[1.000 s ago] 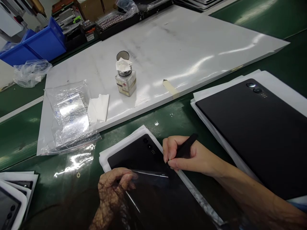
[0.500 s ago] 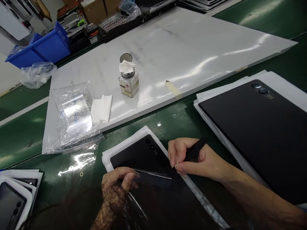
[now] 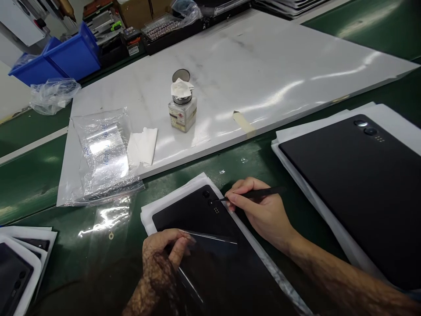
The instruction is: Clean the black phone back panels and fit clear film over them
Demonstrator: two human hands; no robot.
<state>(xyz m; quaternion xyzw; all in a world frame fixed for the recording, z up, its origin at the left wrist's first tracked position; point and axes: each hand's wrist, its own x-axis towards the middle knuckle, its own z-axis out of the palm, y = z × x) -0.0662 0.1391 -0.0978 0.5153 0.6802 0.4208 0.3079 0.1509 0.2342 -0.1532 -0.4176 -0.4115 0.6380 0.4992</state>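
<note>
Your right hand [image 3: 259, 210] grips black tweezers [image 3: 253, 194], tip at tablet [image 3: 194, 215] camera lenses | left hand [image 3: 164, 254] pinches clear film [image 3: 210, 239] edge

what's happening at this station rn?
A person is working on a black tablet back cover lying on white sheets on the green bench. The right hand holds black tweezers, tip at the camera cutouts. The left hand pinches a clear film lifted off the cover's lower part. A second cover lies to the right.
</note>
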